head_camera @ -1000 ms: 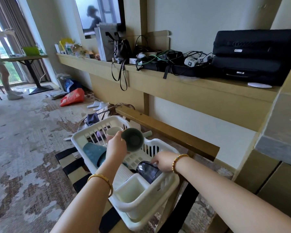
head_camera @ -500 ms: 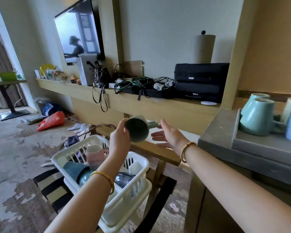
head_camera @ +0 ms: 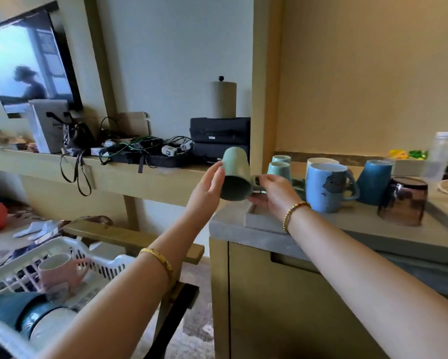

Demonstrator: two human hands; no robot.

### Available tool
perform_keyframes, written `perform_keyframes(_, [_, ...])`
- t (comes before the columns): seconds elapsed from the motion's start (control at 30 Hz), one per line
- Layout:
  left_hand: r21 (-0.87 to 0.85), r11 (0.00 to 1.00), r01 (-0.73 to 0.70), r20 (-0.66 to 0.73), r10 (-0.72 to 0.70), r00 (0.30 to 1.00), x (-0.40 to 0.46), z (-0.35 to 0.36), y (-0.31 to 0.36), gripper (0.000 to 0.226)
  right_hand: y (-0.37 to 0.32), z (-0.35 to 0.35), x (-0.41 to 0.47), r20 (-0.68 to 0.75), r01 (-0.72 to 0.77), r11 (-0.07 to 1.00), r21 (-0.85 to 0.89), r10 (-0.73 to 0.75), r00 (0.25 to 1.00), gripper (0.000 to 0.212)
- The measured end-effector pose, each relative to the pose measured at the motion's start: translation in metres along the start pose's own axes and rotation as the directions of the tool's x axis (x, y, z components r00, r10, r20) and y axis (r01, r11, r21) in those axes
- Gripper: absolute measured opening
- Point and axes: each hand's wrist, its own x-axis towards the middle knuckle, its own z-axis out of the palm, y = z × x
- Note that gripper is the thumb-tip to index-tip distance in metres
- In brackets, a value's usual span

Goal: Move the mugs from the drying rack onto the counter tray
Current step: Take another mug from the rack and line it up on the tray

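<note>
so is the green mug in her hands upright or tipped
Tipped. The sage green ceramic mug has its dark open mouth facing down toward the camera, base up, held between the left hand and right hand.

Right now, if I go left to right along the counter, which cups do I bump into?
Green mug held in both hands → two small teal mugs → light blue mug → dark blue mug → brown glass cup.
</note>
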Motion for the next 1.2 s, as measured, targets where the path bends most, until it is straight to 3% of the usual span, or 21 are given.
perform_keyframes(0.03, [-0.058, 0.998, 0.040, 0.004, -0.040, 0.999, 0.006, 0.011, 0.007, 0.042, -0.002, -0.012, 0.001, 0.007, 0.044, 0.998, -0.044, -0.044, 0.999, 0.020])
perform_keyframes(0.17, [-0.028, 0.978, 0.207, 0.109, -0.203, 0.973, 0.026, 0.049, 0.023, 0.064, -0.008, -0.052, 0.006, 0.030, 0.235, 0.938, -0.256, -0.236, 0.971, 0.020])
perform_keyframes(0.3, [-0.147, 0.977, 0.155, 0.130, -0.136, 0.982, 0.035, 0.081, 0.023, 0.061, -0.009, -0.083, 0.010, 0.053, 0.338, 0.818, -0.465, -0.356, 0.933, 0.022])
perform_keyframes(0.47, [-0.042, 0.995, 0.088, 0.160, -0.080, 0.984, 0.035, 0.104, 0.009, 0.068, -0.007, -0.117, 0.008, 0.147, 0.311, 0.470, -0.826, -0.353, 0.924, 0.027])
perform_keyframes(0.63, [0.125, 0.990, 0.065, 0.223, -0.091, 0.971, 0.031, 0.109, -0.006, 0.071, -0.001, -0.127, 0.009, 0.190, 0.252, 0.272, -0.929, -0.235, 0.953, 0.027])
perform_keyframes(0.97, [0.180, 0.982, 0.065, 0.279, -0.114, 0.953, 0.035, 0.106, -0.013, 0.080, 0.005, -0.129, 0.014, 0.136, 0.214, 0.259, -0.942, -0.289, 0.948, 0.026])
perform_keyframes(1.2, [0.212, 0.974, 0.084, 0.298, -0.146, 0.943, 0.036, 0.102, -0.026, 0.077, 0.009, -0.128, 0.016, 0.183, 0.251, 0.269, -0.930, -0.252, 0.950, 0.017])
